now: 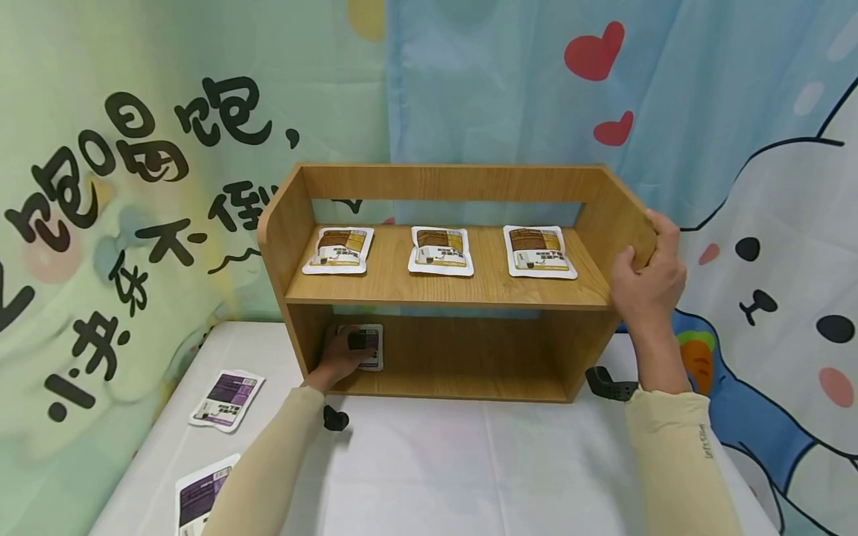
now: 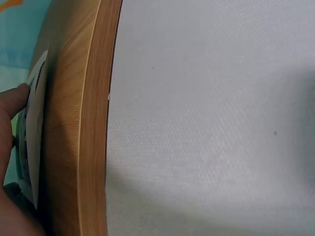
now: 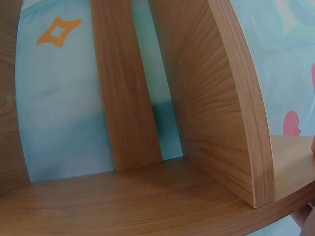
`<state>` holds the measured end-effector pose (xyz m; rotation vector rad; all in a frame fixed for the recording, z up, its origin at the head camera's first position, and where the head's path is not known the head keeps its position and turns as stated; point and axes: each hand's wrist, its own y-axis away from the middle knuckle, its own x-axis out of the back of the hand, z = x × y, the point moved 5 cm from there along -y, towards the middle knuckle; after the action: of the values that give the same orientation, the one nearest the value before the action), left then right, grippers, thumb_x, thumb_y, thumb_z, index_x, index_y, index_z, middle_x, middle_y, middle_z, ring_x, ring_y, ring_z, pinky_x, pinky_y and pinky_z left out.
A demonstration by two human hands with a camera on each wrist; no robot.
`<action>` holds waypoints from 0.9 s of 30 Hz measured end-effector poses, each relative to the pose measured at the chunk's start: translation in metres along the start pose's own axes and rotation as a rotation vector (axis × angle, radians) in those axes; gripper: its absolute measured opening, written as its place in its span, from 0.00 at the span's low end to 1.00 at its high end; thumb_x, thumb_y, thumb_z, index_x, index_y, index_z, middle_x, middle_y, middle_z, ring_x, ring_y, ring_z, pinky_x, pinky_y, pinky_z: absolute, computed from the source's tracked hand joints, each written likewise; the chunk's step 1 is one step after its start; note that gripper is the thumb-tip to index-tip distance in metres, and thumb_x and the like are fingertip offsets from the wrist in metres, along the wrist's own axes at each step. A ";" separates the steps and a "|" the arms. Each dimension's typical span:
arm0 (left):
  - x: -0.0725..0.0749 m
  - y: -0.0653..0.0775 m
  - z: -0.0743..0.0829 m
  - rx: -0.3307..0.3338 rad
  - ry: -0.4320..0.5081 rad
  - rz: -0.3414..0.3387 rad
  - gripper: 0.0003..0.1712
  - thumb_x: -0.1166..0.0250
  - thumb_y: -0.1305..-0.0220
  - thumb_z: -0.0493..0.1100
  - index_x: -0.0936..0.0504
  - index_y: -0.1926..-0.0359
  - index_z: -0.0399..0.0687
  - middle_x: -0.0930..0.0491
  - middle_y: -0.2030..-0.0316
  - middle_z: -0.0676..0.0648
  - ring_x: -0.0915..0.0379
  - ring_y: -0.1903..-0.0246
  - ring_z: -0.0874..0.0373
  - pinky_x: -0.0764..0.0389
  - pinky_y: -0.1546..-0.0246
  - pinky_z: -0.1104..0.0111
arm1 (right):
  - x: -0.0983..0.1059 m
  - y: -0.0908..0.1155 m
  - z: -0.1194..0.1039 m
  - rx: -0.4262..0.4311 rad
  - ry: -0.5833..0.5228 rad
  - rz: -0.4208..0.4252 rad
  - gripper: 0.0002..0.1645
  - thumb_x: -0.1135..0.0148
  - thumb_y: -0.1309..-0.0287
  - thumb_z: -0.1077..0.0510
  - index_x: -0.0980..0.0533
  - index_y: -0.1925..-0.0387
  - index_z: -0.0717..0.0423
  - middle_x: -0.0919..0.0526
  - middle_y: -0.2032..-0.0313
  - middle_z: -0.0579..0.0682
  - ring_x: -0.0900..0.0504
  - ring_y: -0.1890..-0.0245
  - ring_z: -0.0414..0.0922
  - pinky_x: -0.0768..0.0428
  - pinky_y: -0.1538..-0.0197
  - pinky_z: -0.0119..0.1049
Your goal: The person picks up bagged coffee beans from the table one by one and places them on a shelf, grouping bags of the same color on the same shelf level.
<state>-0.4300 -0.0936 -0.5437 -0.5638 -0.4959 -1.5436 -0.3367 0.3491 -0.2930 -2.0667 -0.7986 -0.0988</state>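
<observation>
A two-tier wooden shelf [image 1: 436,294] stands on the white table. My left hand [image 1: 340,353] reaches into the left end of its lower tier and holds a flat white-edged pouch [image 1: 374,350] against the board. In the left wrist view, the thumb [image 2: 17,98] lies on that pouch [image 2: 34,128]; the hand partly hides the pouch. My right hand [image 1: 650,272] grips the upper right side panel [image 1: 613,216], thumb on the inner face. Three pouches with brown-and-yellow labels, left [image 1: 338,251], middle [image 1: 441,251] and right [image 1: 540,251], lie spaced along the upper tier.
Two purple-labelled pouches lie on the table left of the shelf, one farther back [image 1: 226,400] and one nearer [image 1: 201,495], partly behind the left sleeve [image 1: 275,461]. Printed curtains [image 1: 469,89] hang close behind the shelf.
</observation>
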 end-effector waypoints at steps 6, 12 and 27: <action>0.003 -0.001 0.005 -0.023 0.014 0.012 0.35 0.31 0.41 0.46 0.31 0.36 0.36 0.46 0.33 0.34 0.45 0.37 0.42 0.43 0.35 0.53 | 0.002 -0.002 -0.001 0.000 -0.002 0.011 0.29 0.50 0.37 0.59 0.35 0.34 0.43 0.19 0.47 0.55 0.18 0.54 0.57 0.21 0.55 0.52; 0.012 0.009 0.022 -0.011 0.049 0.035 0.32 0.33 0.39 0.43 0.31 0.38 0.33 0.40 0.36 0.32 0.43 0.37 0.41 0.43 0.36 0.51 | 0.000 -0.002 -0.002 -0.019 -0.022 -0.011 0.29 0.50 0.35 0.57 0.36 0.33 0.40 0.21 0.45 0.54 0.19 0.52 0.57 0.22 0.54 0.56; 0.023 0.029 0.046 -0.158 0.022 0.104 0.26 0.34 0.38 0.41 0.28 0.41 0.35 0.34 0.40 0.33 0.43 0.37 0.38 0.44 0.39 0.44 | 0.001 0.001 0.000 0.009 0.015 -0.007 0.28 0.51 0.35 0.57 0.36 0.34 0.41 0.19 0.50 0.59 0.18 0.57 0.59 0.22 0.61 0.49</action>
<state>-0.3988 -0.0841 -0.4944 -0.6832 -0.3247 -1.4961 -0.3350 0.3492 -0.2935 -2.0526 -0.7960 -0.1144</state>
